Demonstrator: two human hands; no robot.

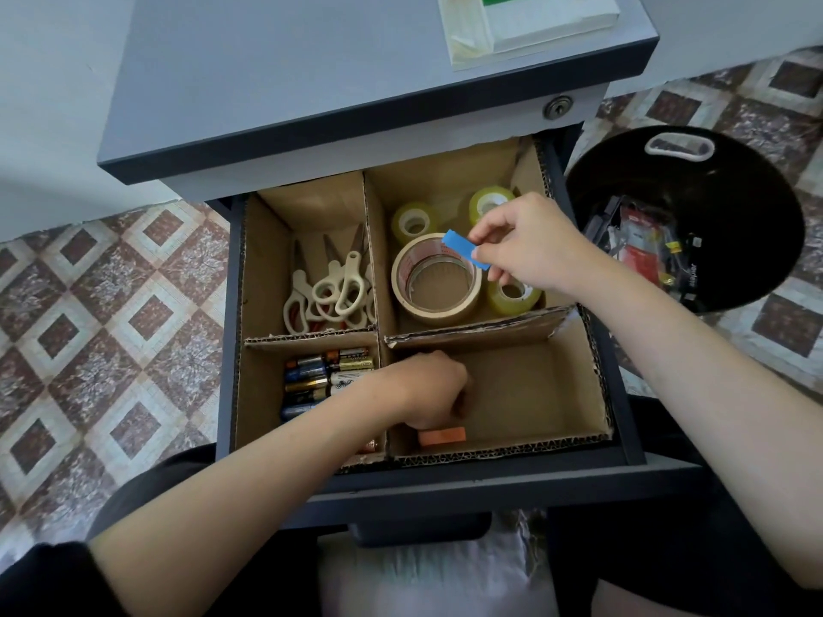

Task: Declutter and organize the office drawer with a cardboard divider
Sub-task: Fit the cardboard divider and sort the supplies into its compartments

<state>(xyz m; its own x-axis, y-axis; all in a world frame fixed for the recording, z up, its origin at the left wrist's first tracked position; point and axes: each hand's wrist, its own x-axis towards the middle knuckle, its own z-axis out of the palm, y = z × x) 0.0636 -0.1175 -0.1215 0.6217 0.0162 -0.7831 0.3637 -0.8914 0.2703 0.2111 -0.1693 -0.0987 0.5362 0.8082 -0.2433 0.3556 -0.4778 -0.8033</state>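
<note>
Pinching a blue strip [463, 251] between thumb and fingertips, the right hand [530, 242] hovers over the drawer's [445, 485] far-right compartment. Left hand [427, 389] is curled knuckles-up, down in the near-right compartment; can't tell if it grips anything. Orange block [442, 436] lies just beside it, at the near wall. Cardboard divider [476, 334] sits inside the drawer and splits it into four cells. Far-right: big tape roll [436, 305] lying flat, small clear rolls [412, 220] around it. Far-left: scissors [329, 287] in a pile. Near-left: batteries [320, 376] side by side. Black bin [735, 180] on the floor right of the drawer, with scraps inside.
</note>
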